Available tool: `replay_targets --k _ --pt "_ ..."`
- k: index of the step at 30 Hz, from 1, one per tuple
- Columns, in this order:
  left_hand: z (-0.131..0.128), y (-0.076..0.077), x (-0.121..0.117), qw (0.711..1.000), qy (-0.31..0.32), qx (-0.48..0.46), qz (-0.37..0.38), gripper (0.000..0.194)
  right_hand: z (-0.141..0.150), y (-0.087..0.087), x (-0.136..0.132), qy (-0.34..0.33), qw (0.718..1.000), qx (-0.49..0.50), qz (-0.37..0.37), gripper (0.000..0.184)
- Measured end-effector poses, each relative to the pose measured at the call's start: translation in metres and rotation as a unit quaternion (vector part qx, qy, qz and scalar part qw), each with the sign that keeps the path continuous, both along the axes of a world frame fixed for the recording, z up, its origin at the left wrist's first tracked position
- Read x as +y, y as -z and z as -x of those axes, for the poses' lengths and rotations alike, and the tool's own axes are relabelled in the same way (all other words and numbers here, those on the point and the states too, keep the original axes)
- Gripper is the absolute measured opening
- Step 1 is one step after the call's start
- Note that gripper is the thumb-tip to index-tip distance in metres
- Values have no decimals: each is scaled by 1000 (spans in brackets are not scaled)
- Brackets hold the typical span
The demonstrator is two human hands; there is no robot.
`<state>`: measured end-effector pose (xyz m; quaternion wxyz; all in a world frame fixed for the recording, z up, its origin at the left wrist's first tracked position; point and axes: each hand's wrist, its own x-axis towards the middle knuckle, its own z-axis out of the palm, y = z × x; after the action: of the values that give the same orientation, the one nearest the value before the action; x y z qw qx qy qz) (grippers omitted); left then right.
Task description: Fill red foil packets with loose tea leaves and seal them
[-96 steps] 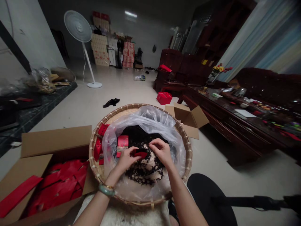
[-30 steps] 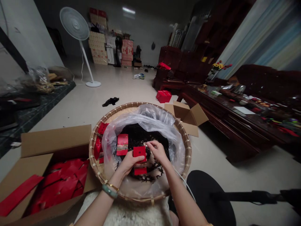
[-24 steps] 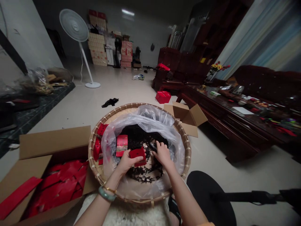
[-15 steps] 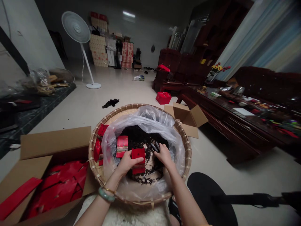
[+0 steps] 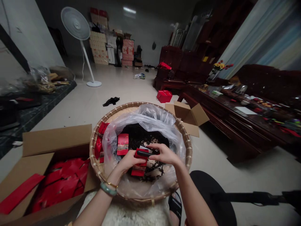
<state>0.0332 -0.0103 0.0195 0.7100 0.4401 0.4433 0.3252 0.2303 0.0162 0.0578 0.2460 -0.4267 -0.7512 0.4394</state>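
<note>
Over a round bamboo basket, my left hand is closed on a small red packet. My right hand grips a slim black two-armed tool, whose exact kind I cannot make out. The tool lies across the packet's upper part, and its contact with the packet is partly hidden. Under both hands, a clear plastic bag lines the basket and holds dark, twisted dry strands that look like tea leaves. Another red packet rests on the leaves, left of my hands.
An open carton full of red packets stands at the left. Beyond the basket sit an open small carton and a red box. A dark wooden table runs along the right, above a black round base.
My right hand has moved left with the black tool, from above the leaves onto the packet in my left hand. The left hand stays nearly in place.
</note>
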Motion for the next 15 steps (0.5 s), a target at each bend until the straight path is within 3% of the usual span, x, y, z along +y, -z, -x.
replay_targets --k 5,15 --pt "1 7 -1 999 -15 21 -27 27 15 -1 -2 6 1000 -2 7 40" --pt "2 1 0 998 -21 43 -38 28 18 -2 0 20 999 -15 34 36"
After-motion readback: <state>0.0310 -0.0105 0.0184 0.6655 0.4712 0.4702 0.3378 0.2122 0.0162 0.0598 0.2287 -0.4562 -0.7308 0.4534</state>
